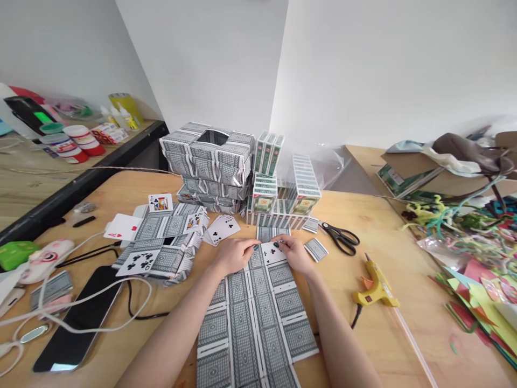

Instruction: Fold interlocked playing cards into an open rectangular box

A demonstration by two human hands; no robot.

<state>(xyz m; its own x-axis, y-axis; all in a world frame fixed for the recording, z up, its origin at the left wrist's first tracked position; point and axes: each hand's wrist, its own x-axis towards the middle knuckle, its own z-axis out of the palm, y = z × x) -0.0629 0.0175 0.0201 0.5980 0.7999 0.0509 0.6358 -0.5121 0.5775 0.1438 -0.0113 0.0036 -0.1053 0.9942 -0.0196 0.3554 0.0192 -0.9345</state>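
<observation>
My left hand (238,255) is closed, its thumb and index finger pressed at the top edge of a sheet of joined playing cards (242,323) with patterned backs up. A face-up club card (272,253) lies at the sheet's top right, and my right hand (294,252) pinches its upper edge. Just beyond both hands is a back-up card (266,234). Left of my hands is a folded card structure (173,253) with several face-up cards on and around it. A fanned group of cards (222,228) lies near my left wrist.
Card-covered boxes (210,161) and stacked card packs (283,199) stand behind. To the right are scissors (342,238), a yellow glue gun (376,285) and craft scraps (476,280). A phone (81,318) and white cables (133,318) lie at the left.
</observation>
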